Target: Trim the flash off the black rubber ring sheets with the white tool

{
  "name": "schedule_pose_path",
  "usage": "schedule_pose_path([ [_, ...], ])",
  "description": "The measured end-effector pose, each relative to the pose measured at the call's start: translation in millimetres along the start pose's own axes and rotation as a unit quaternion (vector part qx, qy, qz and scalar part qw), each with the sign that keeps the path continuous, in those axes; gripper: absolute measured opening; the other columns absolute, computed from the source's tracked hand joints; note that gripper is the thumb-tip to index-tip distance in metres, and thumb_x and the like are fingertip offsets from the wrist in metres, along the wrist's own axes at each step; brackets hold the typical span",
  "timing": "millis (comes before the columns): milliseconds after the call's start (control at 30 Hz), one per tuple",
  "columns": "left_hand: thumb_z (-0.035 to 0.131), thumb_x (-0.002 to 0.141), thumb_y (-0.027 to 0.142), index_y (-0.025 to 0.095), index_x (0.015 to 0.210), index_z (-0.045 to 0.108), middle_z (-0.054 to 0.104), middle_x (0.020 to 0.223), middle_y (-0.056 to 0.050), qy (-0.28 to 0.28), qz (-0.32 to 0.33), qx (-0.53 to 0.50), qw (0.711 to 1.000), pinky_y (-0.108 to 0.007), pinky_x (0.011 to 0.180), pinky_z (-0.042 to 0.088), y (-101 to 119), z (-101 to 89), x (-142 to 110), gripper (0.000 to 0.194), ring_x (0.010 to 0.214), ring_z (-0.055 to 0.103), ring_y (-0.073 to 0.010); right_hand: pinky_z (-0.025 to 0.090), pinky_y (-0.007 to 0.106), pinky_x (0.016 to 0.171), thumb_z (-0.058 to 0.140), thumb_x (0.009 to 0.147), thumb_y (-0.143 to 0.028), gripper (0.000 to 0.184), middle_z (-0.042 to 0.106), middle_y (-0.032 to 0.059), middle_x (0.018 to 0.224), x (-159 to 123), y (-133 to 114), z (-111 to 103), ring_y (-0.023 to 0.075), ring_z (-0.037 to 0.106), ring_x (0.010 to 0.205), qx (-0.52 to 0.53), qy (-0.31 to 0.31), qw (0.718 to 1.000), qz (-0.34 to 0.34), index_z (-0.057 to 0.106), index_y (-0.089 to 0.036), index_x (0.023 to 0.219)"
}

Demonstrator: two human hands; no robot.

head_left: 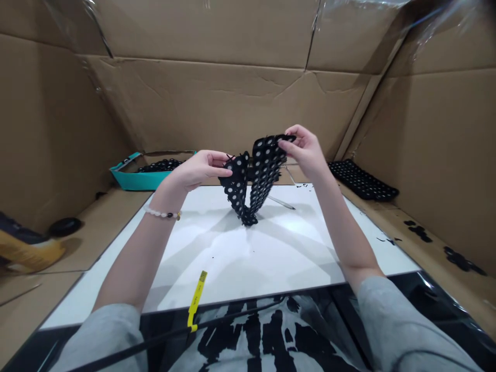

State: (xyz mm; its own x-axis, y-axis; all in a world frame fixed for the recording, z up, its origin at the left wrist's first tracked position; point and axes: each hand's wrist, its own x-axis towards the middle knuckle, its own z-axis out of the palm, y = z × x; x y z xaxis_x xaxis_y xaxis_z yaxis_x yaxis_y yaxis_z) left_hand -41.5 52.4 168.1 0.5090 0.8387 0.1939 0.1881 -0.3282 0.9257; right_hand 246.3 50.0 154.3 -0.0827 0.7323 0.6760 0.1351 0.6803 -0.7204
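Observation:
A black rubbery sheet full of round holes [251, 181] hangs folded into a V above the white lit board [240, 253], its lowest point touching or nearly touching the board. My left hand [199, 169] pinches the sheet's left end, fingers closed on it. My right hand [304, 150] pinches the right end higher up, thumb and fingers pressed together on the edge. A bead bracelet sits on my left wrist.
A teal tray [135, 178] with black pieces stands at the back left. Another black perforated sheet [362, 180] lies at the back right. A thin metal tool [282, 203] rests on the board. Black scraps [418, 230] dot the right. Cardboard walls enclose everything. A yellow tag [197, 299] hangs near me.

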Motion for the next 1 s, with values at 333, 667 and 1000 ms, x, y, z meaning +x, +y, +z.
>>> schedule_pose_path([
  [333, 0.085, 0.063, 0.033, 0.018, 0.097, 0.077, 0.074, 0.092, -0.005, 0.11, 0.088, 0.053, 0.989, -0.032, 0.082, 0.055, 26.0, 0.8, -24.4, 0.039, 0.09, 0.068, -0.0221, 0.051, 0.031, 0.071, 0.068, 0.077, -0.065, 0.045, 0.057, 0.0008, 0.09, -13.7, -32.0, -29.7, 0.02, 0.062, 0.091, -0.061, 0.04, 0.997, -0.019, 0.054, -0.028, 0.1],
  [667, 0.091, 0.055, 0.016, 0.027, 0.104, 0.074, 0.072, 0.085, 0.004, 0.162, 0.247, -0.114, 0.949, -0.022, 0.066, 0.054, 51.6, 1.7, -45.3, 0.053, 0.077, 0.068, -0.0136, 0.051, 0.029, 0.064, 0.076, 0.073, -0.055, 0.04, 0.058, 0.0009, 0.081, -21.5, -49.3, -16.3, 0.0185, 0.063, 0.082, -0.013, -0.019, 0.999, 0.036, 0.058, -0.024, 0.09],
  [1000, 0.082, 0.057, 0.007, 0.032, 0.13, 0.064, 0.074, 0.079, 0.006, 0.124, 0.18, -0.142, 0.966, -0.015, 0.056, 0.05, 61.5, -3.6, -55.8, 0.08, 0.068, 0.066, -0.0102, 0.052, 0.028, 0.06, 0.074, 0.077, -0.053, 0.038, 0.058, 0.0006, 0.08, -37.1, -69.1, -2.7, 0.0184, 0.064, 0.08, 0.014, -0.057, 0.996, 0.063, 0.06, -0.025, 0.099],
])
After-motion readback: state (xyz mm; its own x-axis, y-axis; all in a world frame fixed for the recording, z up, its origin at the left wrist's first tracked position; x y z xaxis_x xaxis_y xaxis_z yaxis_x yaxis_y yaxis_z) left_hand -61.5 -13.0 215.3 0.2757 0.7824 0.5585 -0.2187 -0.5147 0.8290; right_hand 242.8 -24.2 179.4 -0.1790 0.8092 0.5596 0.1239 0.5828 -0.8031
